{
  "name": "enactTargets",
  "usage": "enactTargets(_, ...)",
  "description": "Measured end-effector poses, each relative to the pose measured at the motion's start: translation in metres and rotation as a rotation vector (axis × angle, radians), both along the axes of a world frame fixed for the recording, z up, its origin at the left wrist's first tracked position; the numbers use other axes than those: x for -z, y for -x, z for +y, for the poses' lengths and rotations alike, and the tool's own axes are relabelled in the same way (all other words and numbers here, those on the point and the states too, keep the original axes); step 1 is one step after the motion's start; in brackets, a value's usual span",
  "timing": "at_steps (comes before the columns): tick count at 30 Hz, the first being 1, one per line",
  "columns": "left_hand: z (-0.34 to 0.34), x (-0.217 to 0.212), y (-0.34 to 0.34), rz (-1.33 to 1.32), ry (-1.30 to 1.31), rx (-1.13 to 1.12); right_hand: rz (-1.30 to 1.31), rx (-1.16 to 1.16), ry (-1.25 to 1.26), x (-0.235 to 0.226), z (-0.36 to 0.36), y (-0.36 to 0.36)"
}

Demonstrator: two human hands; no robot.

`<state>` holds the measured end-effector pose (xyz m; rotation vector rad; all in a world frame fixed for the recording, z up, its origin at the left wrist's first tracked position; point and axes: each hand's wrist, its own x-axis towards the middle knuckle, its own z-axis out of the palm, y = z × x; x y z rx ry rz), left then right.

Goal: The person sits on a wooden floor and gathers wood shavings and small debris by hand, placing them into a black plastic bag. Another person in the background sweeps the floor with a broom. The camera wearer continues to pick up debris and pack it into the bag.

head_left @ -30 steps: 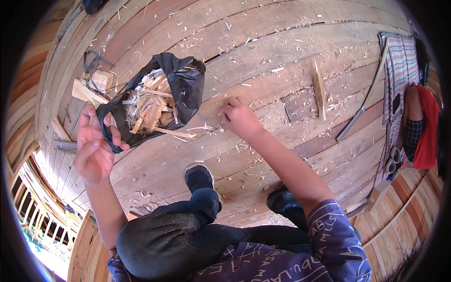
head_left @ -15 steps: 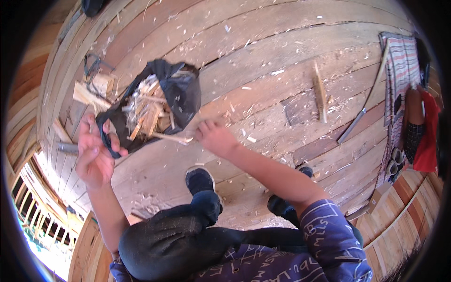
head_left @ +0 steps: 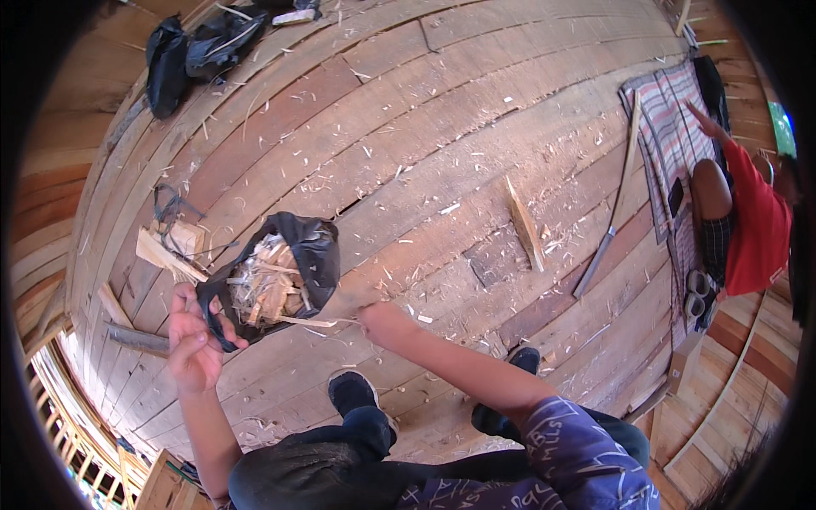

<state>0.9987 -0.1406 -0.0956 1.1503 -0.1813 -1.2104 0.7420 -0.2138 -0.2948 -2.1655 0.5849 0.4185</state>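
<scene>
A black plastic bag (head_left: pixel 316 255) lies on the plank floor at the left, its mouth spread wide. Wood scraps and shavings (head_left: pixel 270 280) fill it, and one pale stick (head_left: pixel 308 322) pokes out over the near edge. My left hand (head_left: pixel 197 344) grips the bag's rim on its left side, fingers hooked around the black plastic. Just right of the bag, low over the floor, my right hand (head_left: pixel 382 325) is closed with fingers pressed together. A thin pale sliver shows beside its fingertips, but whether it is held cannot be made out.
Wood blocks with a dark cord (head_left: pixel 174 242) lie beyond my left hand. A pointed wood piece (head_left: pixel 525 225) and a long-handled blade (head_left: pixel 595 262) rest to the right. A person in red (head_left: pixel 752 225) sits by a striped mat (head_left: pixel 667 102). Black bags (head_left: pixel 200 55) lie far left.
The view has shifted, showing more of the far floor and the person in red, whose arm is now stretched out. My left hand still grips the bag rim; my right hand stays near the bag.
</scene>
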Motion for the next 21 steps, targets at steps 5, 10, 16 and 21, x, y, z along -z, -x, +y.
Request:
enactTargets(5, 0.005, 0.002, 0.005, 0.056, 0.017, 0.029, -0.279, 0.585, -0.562, -0.130, -0.066, -0.002)
enactTargets(10, -0.002, -0.007, 0.013, 0.059, 0.022, 0.055, -0.569, 0.337, -0.379, -0.183, -0.099, -0.080)
enactTargets(16, 0.013, -0.016, 0.012, 0.039, 0.033, -0.010, -0.959, 0.343, -0.201, -0.186, -0.100, -0.096)
enactTargets(21, 0.049, -0.039, 0.004, -0.046, -0.003, -0.083, -0.574, 0.872, -0.447, -0.141, -0.139, -0.032)
